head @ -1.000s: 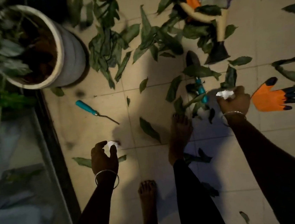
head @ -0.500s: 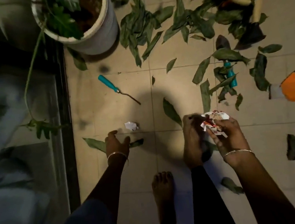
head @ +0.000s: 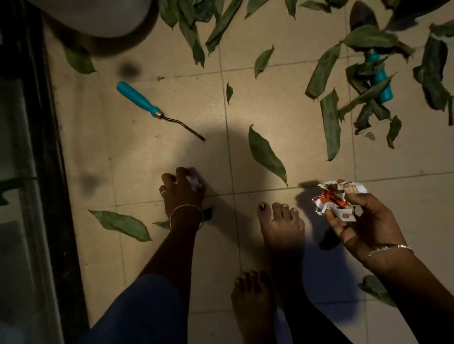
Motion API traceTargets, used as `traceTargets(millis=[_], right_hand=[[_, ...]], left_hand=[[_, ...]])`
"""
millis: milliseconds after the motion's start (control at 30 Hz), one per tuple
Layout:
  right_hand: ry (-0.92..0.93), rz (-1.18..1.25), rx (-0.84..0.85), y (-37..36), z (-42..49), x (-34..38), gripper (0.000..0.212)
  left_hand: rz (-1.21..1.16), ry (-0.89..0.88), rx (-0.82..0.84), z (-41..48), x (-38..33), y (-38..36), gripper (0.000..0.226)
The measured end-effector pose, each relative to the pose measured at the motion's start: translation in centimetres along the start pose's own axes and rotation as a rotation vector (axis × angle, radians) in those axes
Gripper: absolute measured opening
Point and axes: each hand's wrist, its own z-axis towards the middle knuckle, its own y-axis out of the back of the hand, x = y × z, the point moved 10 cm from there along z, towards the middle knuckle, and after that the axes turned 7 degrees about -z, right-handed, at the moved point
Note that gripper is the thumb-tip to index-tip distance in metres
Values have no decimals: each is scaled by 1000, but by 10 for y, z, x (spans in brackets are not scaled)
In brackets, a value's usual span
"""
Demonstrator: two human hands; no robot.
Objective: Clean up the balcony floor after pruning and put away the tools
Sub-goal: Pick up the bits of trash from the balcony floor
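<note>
The left hand [head: 181,191] curls around a small white scrap [head: 194,182] on the floor [head: 282,94]; the right hand [head: 367,221] grips a crumpled wrapper [head: 336,199] well apart.

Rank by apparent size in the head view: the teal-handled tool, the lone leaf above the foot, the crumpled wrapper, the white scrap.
1. teal-handled tool, longest.
2. lone leaf and crumpled wrapper look alike; the wrapper sits nearer the camera.
3. white scrap, partly hidden by the left hand.

left hand [head: 181,194]: low, fingers [head: 182,174] pinching scrap [head: 194,181] | right hand [head: 367,222]: raised, gripping wrapper [head: 336,197]
</note>
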Motion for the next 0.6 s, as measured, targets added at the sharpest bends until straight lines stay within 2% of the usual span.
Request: traceTargets(millis=[67,200,267,400,500,600], right_hand=[[-3,15,0,-3,9,-1,20],[4,57,8,-15,7,7,20],[2,71,15,-22,-8,16,21],[-12,109,45,-43,-58,40,24],[-44,119,125,-72,-112,60,27],[-46,130,236,-108,-182,87,33]], left_hand=[[17,-27,-19,4,-3,-4,43],[-55,0,73,-5,-10,-9,28],[-278,105,108,-24,-12,-4,22],[-912,360,177,-85,-38,18,9],[-1179,438,193,-129,-75,62,17],[-1392,521,200,-179,-112,125,15]])
